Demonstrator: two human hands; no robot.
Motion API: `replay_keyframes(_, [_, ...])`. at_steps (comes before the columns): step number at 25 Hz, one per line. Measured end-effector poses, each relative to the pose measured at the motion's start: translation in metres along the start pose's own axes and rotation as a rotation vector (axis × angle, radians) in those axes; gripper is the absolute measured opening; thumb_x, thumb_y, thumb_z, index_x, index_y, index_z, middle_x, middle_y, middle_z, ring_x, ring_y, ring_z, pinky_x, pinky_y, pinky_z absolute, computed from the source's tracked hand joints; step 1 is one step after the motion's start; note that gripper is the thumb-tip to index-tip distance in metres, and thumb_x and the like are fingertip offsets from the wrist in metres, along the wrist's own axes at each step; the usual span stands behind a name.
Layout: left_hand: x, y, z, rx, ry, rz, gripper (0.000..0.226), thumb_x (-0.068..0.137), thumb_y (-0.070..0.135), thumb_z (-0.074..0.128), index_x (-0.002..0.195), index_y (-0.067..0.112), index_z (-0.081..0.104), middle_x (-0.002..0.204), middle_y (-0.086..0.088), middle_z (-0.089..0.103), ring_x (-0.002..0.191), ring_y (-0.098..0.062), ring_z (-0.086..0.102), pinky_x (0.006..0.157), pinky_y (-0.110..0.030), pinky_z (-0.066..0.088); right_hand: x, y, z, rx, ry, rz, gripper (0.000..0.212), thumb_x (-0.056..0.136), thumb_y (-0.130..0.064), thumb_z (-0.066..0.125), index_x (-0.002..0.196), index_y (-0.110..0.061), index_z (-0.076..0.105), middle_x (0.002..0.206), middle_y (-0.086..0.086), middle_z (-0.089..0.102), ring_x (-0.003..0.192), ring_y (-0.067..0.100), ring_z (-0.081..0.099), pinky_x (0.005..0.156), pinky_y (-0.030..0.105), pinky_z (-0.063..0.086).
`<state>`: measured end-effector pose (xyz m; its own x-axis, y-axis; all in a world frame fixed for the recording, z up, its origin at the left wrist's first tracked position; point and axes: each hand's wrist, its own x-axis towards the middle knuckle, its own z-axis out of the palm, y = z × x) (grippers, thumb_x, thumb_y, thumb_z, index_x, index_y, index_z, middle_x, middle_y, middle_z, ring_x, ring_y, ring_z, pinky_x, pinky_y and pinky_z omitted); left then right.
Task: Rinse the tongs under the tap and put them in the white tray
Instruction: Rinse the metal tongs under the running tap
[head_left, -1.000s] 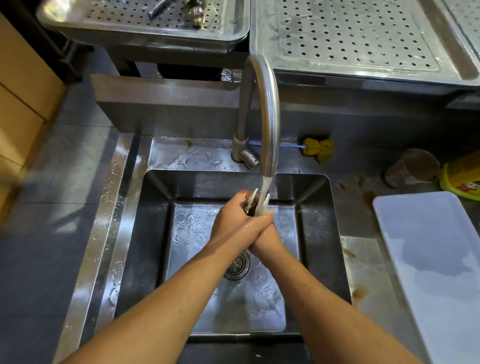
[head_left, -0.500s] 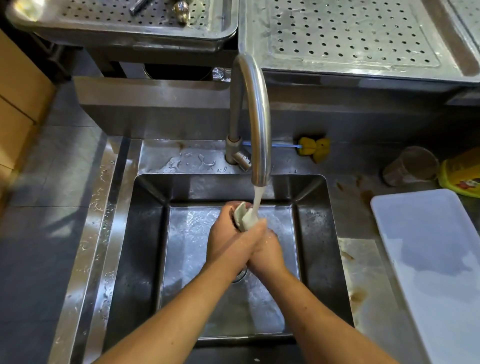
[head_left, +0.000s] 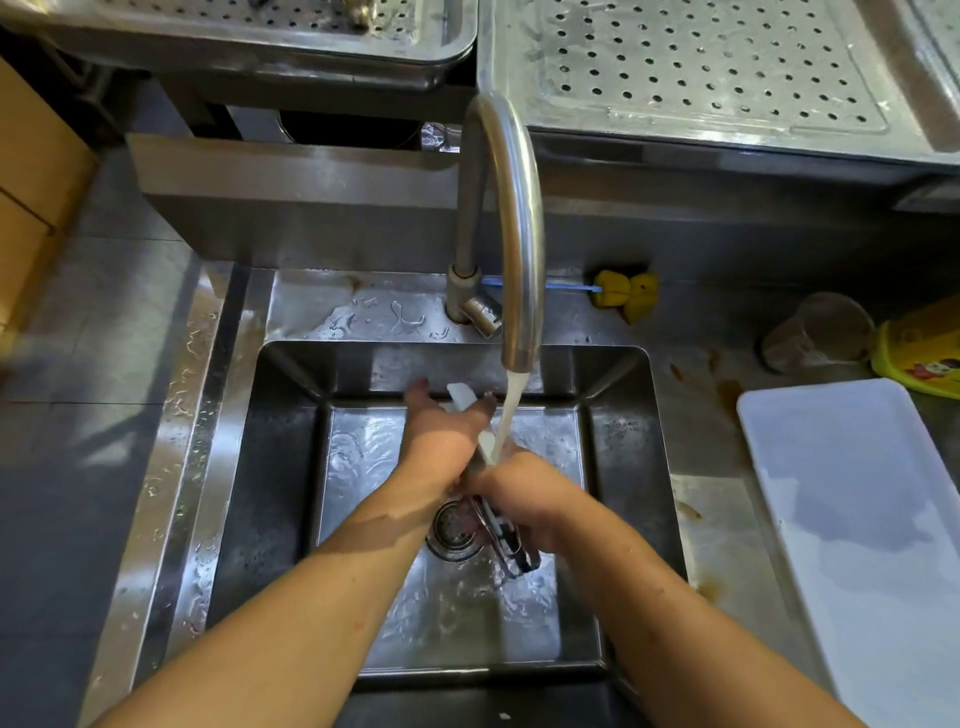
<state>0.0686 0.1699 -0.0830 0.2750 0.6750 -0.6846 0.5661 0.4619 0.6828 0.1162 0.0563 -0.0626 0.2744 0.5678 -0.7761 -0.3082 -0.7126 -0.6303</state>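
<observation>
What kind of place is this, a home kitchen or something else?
Probably a commercial kitchen's wash station: a deep steel sink with a gooseneck tap and perforated steel trays behind it.

A single wide-angle camera worn on the head looks forward and steeply down into the sink (head_left: 291, 467) from close above. The right hand's (head_left: 524, 493) grip on the tongs (head_left: 511, 545) sits mid-frame, with the tap (head_left: 519, 208) rising just beyond it and the white tray (head_left: 857, 519) cropped by the edge well to its right.

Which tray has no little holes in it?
The white tray, right of the sink: its bottom is smooth. The left metal tray and right metal tray up top are dotted with holes.
</observation>
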Motion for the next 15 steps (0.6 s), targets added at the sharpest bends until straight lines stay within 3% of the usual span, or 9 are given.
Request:
replay_keyframes(1, [0.000, -0.002, -0.005, 0.117, 0.010, 0.048, 0.096, 0.087, 0.031, 0.085, 0.164, 0.024, 0.027, 0.158, -0.009, 0.050, 0.129, -0.033, 0.063, 0.104, -0.038, 0.052, 0.001, -0.002, -0.001, 0.025, -0.055, 0.075, 0.024, 0.088, -0.005, 0.070, 0.110, 0.002, 0.063, 0.081, 0.020, 0.073, 0.068, 0.031, 0.071, 0.066, 0.047, 0.063])
replay_keyframes(3, [-0.005, -0.011, -0.022, 0.453, 0.033, 0.277, 0.082, 0.094, 0.036, 0.075, 0.164, 0.028, 0.032, 0.171, -0.005, 0.031, 0.149, -0.031, 0.043, 0.119, -0.040, 0.040, 0.005, -0.006, -0.007, -0.134, -0.123, 0.150, 0.012, 0.091, -0.005, 0.069, 0.101, 0.000, 0.064, 0.073, 0.016, 0.072, 0.062, 0.028, 0.071, 0.064, 0.046, 0.065])
replay_keyframes(5, [-0.013, -0.017, -0.044, 0.785, -0.047, 0.608, 0.054, 0.102, 0.040, 0.059, 0.154, 0.031, 0.050, 0.172, -0.002, 0.032, 0.158, -0.029, 0.026, 0.129, -0.045, 0.023, 0.013, -0.013, -0.014, -0.450, -0.199, 0.151, 0.007, 0.094, -0.010, 0.069, 0.094, -0.004, 0.066, 0.079, 0.014, 0.074, 0.066, 0.028, 0.073, 0.076, 0.050, 0.065])
replay_keyframes(6, [-0.017, -0.015, -0.055, 0.880, -0.181, 0.710, 0.046, 0.101, 0.042, 0.052, 0.146, 0.033, 0.059, 0.168, -0.001, 0.040, 0.158, -0.027, 0.026, 0.130, -0.048, 0.019, 0.016, -0.019, -0.016, -0.600, -0.241, 0.148, 0.010, 0.095, -0.015, 0.069, 0.095, -0.005, 0.068, 0.086, 0.015, 0.076, 0.071, 0.030, 0.075, 0.081, 0.052, 0.066])
replay_keyframes(9, [-0.028, -0.002, -0.074, 1.114, -0.553, 0.668, 0.049, 0.085, 0.058, 0.056, 0.131, 0.045, 0.056, 0.136, 0.003, 0.064, 0.139, -0.027, 0.051, 0.121, -0.051, 0.032, 0.023, -0.035, -0.019, -0.934, -0.295, 0.141, 0.016, 0.094, -0.019, 0.072, 0.102, -0.006, 0.071, 0.097, 0.016, 0.079, 0.072, 0.026, 0.078, 0.075, 0.044, 0.067])
replay_keyframes(11, [-0.029, 0.001, -0.075, 1.312, -0.517, 0.661, 0.069, 0.075, 0.055, 0.072, 0.139, 0.038, 0.051, 0.128, 0.003, 0.068, 0.125, -0.023, 0.062, 0.123, -0.048, 0.033, 0.023, -0.045, -0.014, -1.053, -0.276, 0.086, 0.024, 0.090, -0.019, 0.077, 0.110, -0.008, 0.068, 0.087, 0.009, 0.079, 0.064, 0.020, 0.077, 0.060, 0.034, 0.065])
replay_keyframes(12, [-0.028, 0.001, -0.074, 1.351, -0.443, 0.679, 0.069, 0.073, 0.051, 0.077, 0.135, 0.032, 0.054, 0.124, 0.002, 0.071, 0.119, -0.023, 0.066, 0.121, -0.044, 0.038, 0.023, -0.050, -0.009, -1.092, -0.267, 0.030, 0.026, 0.088, -0.018, 0.079, 0.110, -0.011, 0.067, 0.082, 0.006, 0.078, 0.065, 0.020, 0.078, 0.054, 0.030, 0.064])
replay_keyframes(15, [-0.022, -0.001, -0.074, 1.302, -0.367, 0.665, 0.058, 0.069, 0.051, 0.082, 0.117, 0.029, 0.058, 0.107, 0.002, 0.074, 0.095, -0.026, 0.069, 0.084, -0.038, 0.058, 0.018, -0.060, 0.004, -1.264, -0.197, -0.140, 0.020, 0.081, -0.022, 0.081, 0.085, -0.022, 0.062, 0.062, -0.002, 0.069, 0.052, 0.013, 0.071, 0.040, 0.023, 0.051])
